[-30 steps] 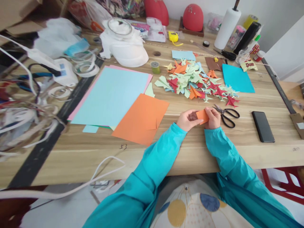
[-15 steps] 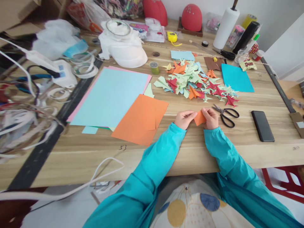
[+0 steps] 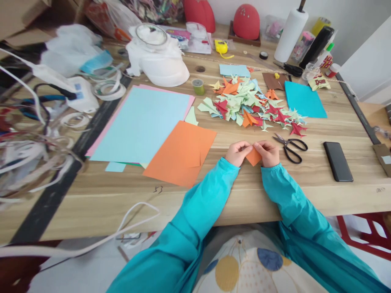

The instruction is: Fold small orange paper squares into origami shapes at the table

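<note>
The small orange paper [image 3: 253,157] sits between both hands, just over the bench [image 3: 244,195]. The left hand [image 3: 236,154] and right hand [image 3: 270,154] each pinch one side in a tight grip. Its point faces the person. The scissors [image 3: 291,146] lie beside the right hand.

Folded paper piece [image 3: 253,157]: orange. Sleeves [image 3: 210,191]: teal. Large sheet [image 3: 142,124]: light blue. Scissors [image 3: 290,148]: black handles. Worktop [image 3: 275,195]: light wood grain.
</note>
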Motion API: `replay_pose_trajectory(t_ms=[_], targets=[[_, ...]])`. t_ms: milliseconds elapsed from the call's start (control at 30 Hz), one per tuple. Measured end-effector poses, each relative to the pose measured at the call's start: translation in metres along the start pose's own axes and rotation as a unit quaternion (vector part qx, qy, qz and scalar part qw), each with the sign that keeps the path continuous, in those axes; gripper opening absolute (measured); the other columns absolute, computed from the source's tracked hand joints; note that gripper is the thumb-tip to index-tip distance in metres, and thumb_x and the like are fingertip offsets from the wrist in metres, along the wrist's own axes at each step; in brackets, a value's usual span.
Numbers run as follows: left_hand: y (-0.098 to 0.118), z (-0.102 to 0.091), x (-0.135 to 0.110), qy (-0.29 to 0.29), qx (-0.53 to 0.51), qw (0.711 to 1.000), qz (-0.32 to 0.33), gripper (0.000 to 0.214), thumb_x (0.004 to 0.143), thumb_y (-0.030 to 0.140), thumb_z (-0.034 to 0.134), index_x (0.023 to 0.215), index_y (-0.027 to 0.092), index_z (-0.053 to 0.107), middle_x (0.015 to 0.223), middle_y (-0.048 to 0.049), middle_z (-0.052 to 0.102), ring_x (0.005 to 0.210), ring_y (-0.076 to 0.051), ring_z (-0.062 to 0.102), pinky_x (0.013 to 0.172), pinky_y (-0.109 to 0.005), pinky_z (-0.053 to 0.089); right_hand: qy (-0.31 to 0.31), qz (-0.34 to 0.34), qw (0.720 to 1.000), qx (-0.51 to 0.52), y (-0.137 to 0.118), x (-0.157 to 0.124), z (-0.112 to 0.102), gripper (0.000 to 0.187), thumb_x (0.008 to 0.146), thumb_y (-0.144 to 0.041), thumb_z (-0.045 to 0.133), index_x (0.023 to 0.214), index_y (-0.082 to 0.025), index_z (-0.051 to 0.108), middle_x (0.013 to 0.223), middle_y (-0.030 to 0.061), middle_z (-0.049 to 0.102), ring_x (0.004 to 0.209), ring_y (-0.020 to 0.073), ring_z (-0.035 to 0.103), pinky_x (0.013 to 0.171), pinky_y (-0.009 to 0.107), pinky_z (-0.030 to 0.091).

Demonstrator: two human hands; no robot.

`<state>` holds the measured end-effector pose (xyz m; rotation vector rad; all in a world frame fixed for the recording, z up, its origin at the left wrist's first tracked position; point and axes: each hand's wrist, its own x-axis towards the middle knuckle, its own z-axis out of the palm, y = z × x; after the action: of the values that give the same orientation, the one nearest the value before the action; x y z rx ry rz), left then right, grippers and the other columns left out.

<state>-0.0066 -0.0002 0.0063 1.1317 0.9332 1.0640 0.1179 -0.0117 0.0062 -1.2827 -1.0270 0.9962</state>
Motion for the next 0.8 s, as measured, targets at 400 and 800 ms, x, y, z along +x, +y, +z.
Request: replay_pose_trajectory(t_ms=[400, 800], targets=[[0.004, 0.002, -0.002, -0.019, -0.065, 0.996, -0.050, 0.029, 0.060, 0.039, 0.065, 0.056, 0.015, 0.050, 0.046, 0.0026, 0.052, 0.042, -0.008, 0.048, 0.042, -0.021, 0.038, 0.077, 0.034, 0.994, 0.074, 0.012, 0.009, -0.005, 0.023, 0.057, -0.037, 0.072, 0.060, -0.016, 0.063, 0.056, -0.0029, 0.059, 0.050, 0.0086, 0.049, 0.050, 0.023, 0.040], [0.005, -0.004, 0.002, 0.082, -0.070, 0.994, -0.005, 0.030, 0.060, 0.042, 0.066, 0.059, 0.015, 0.051, 0.044, 0.0038, 0.052, 0.039, -0.007, 0.046, 0.041, -0.021, 0.038, -0.011, 0.057, 0.996, 0.063, -0.001, 0.004, -0.002, 0.036, 0.059, -0.047, 0.068, 0.078, -0.017, 0.065, 0.048, -0.0049, 0.055, 0.031, 0.0046, 0.036, 0.029, 0.020, 0.023]])
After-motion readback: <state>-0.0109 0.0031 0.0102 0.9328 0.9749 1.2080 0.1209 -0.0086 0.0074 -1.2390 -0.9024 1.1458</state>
